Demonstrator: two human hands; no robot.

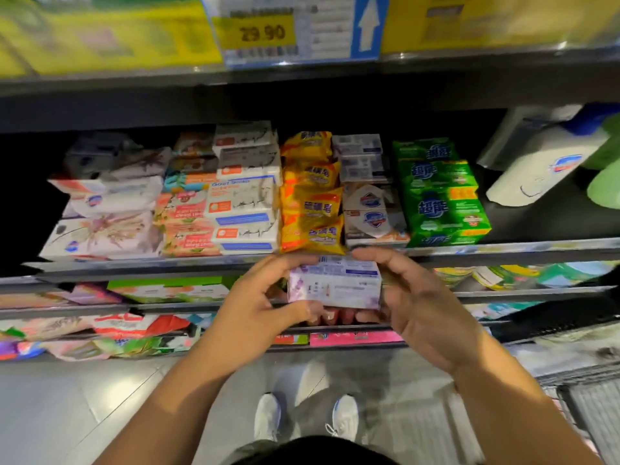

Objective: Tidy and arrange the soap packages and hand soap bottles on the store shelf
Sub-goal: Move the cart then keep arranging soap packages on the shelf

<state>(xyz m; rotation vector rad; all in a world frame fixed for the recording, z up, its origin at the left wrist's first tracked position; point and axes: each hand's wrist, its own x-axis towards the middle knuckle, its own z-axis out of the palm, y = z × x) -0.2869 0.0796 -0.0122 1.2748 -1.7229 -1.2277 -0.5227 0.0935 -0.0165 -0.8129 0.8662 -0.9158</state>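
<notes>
Both hands hold a white and lavender soap box (333, 283) in front of the shelf edge (503, 251). My left hand (265, 302) grips its left end, thumb under the front. My right hand (414, 297) grips the right end, fingers curled beneath. On the shelf behind stand rows of soap packages: yellow packs (310, 196), green packs (439, 196), white boxes with a shield logo (369, 209), white and blue boxes (243, 203), orange packs (184, 216) and floral white packs (107, 209). A white hand soap bottle (540, 162) leans at the right.
Price tags (265, 31) hang on the upper shelf rail. Green refill pouches (604, 169) sit at the far right. Lower shelves (134, 317) carry more coloured packages. The grey floor and my white shoes (268, 414) are below.
</notes>
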